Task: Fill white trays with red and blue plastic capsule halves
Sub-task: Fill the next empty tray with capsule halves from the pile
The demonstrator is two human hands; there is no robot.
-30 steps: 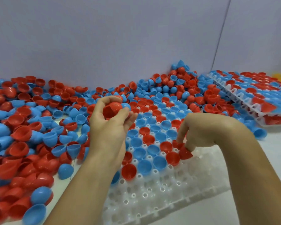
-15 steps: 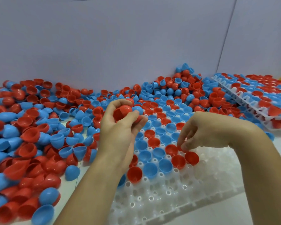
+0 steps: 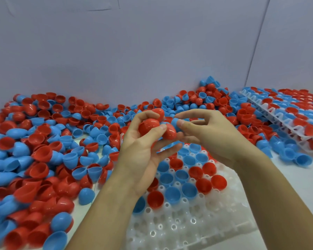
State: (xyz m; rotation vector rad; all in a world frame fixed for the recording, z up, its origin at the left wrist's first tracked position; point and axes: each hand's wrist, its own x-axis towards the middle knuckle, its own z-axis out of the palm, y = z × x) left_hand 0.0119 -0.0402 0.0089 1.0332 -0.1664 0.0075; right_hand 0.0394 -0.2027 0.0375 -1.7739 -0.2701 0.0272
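both hands meet above the far part of a white tray (image 3: 192, 230). the left hand (image 3: 143, 150) holds a cluster of red capsule halves (image 3: 149, 126) between thumb and curled fingers. the right hand (image 3: 206, 134) pinches a blue capsule half (image 3: 174, 121) with thumb and forefinger, touching that cluster. in the tray, red and blue halves sit open side up in the far cells, while the near cells are bare. a loose heap of halves (image 3: 43, 150) covers the table (image 3: 305, 186) to the left and along the grey wall (image 3: 134, 51). a second, filled tray (image 3: 287, 112) lies tilted at the right.
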